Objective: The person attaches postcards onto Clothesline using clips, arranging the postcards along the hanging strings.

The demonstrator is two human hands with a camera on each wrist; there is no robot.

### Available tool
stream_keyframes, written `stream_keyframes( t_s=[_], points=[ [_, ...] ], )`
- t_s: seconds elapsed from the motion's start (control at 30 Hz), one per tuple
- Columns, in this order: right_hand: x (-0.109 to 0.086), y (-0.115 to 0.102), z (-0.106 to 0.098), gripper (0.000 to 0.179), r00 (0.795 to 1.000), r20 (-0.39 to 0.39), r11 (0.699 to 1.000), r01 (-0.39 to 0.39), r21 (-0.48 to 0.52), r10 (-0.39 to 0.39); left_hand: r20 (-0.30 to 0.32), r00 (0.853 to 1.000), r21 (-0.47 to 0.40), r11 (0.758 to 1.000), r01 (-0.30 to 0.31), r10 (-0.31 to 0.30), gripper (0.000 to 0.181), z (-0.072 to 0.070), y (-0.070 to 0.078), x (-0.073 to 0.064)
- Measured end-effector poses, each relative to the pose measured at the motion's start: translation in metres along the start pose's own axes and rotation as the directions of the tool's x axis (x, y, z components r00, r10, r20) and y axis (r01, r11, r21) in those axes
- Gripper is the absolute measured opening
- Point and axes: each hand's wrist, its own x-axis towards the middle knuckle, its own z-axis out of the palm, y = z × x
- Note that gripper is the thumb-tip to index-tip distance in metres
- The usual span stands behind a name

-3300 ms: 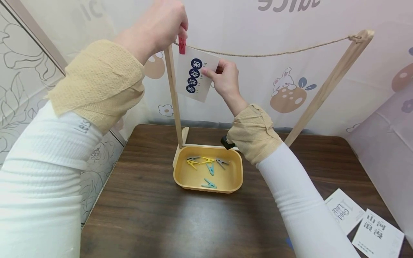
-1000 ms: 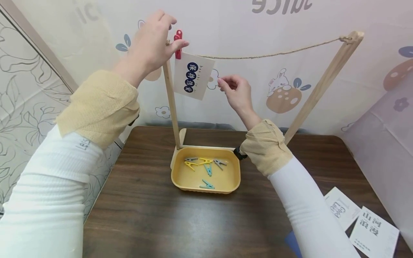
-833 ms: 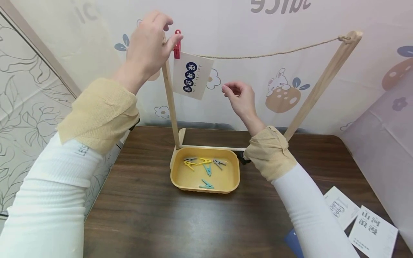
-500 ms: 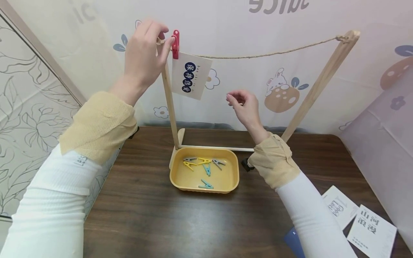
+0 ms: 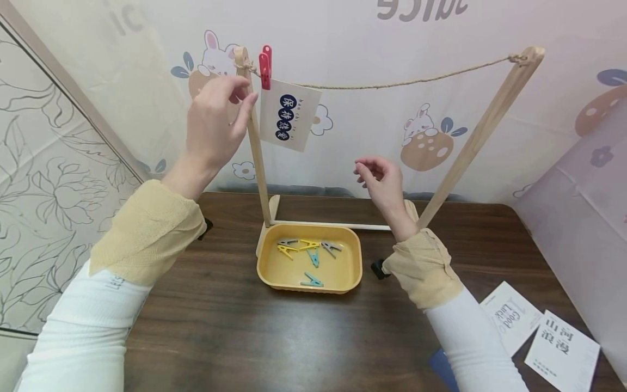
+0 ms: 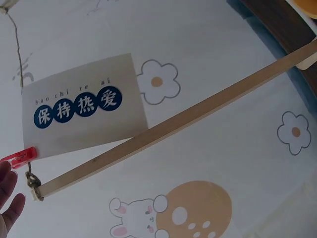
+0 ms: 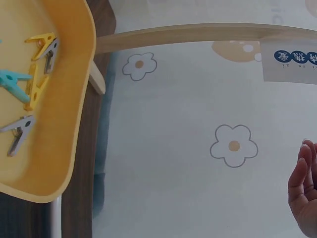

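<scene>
A white card [image 5: 289, 115] with dark blue round characters hangs from the rope [image 5: 382, 87], held by a red clothespin [image 5: 265, 68] at its upper left corner. My left hand [image 5: 215, 122] is just left of the card in front of the wooden post, fingers loosely bent with nothing between them. In the left wrist view its fingertips lie near the clothespin [image 6: 22, 157]. Lower and to the right, my right hand [image 5: 382, 182] hovers away from the card, fingers relaxed and holding nothing. Below, a yellow basin [image 5: 309, 286] contains several yellow, teal and grey clothespins.
The rope runs between the left post [image 5: 258, 158] and right post [image 5: 482, 139] of a wooden frame on the dark table [image 5: 235, 326]. At the right lie a "Good Luck" card [image 5: 511, 316], another printed white card [image 5: 562, 351] and a blue piece [image 5: 443, 370] partly under the sleeve.
My right hand has let go of the card and moved down and right. My left hand has released the red clothespin and lowered to the left. The clipped card stays hanging.
</scene>
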Motion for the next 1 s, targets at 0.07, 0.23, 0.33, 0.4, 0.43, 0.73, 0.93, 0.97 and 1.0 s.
stream_keyframes(
  t_s=[0.07, 0.23, 0.33, 0.4, 0.43, 0.73, 0.93, 0.97, 1.0],
  points=[
    [-0.005, 0.000, -0.001, 0.017, 1.000, 0.000, 1.000, 0.005, 0.015, -0.005, 0.008, 0.999, -0.006, 0.999, -0.035, 0.035, 0.023, 0.001, -0.001, -0.008],
    [-0.014, 0.011, -0.002, 0.016, 1.000, -0.012, 0.999, -0.001, 0.044, 0.001, 0.036, 0.997, -0.018, 0.997, -0.070, 0.070, 0.019, 0.003, 0.000, -0.027],
    [-0.020, 0.016, -0.003, 0.015, 1.000, -0.021, 0.998, -0.012, 0.057, 0.013, 0.053, 0.997, -0.030, 0.998, -0.062, 0.064, 0.018, 0.005, 0.002, -0.038],
    [-0.023, 0.020, -0.003, 0.015, 1.000, -0.024, 0.998, -0.018, 0.061, 0.020, 0.061, 0.997, -0.039, 0.998, -0.050, 0.052, 0.018, 0.007, 0.003, -0.045],
    [-0.025, 0.022, -0.004, 0.014, 0.999, -0.025, 0.998, -0.019, 0.060, 0.020, 0.064, 0.997, -0.044, 0.998, -0.044, 0.047, 0.018, 0.008, 0.003, -0.048],
    [-0.043, 0.061, -0.004, 0.017, 0.993, -0.015, 0.992, -0.119, 0.029, 0.120, 0.121, 0.992, -0.062, 0.998, -0.028, 0.036, 0.015, 0.020, 0.006, -0.082],
    [-0.058, 0.076, -0.003, 0.017, 0.987, -0.005, 0.987, -0.159, -0.004, 0.159, 0.188, 0.982, -0.108, 0.993, 0.036, -0.015, 0.015, 0.029, 0.008, -0.106],
    [-0.061, 0.078, -0.003, 0.017, 0.985, -0.002, 0.985, -0.171, -0.010, 0.171, 0.200, 0.979, -0.109, 0.993, 0.047, -0.025, 0.015, 0.031, 0.008, -0.111],
    [-0.063, 0.080, -0.003, 0.017, 0.983, 0.002, 0.983, -0.185, -0.003, 0.185, 0.213, 0.977, -0.108, 0.992, 0.059, -0.035, 0.016, 0.033, 0.008, -0.115]
  ],
)
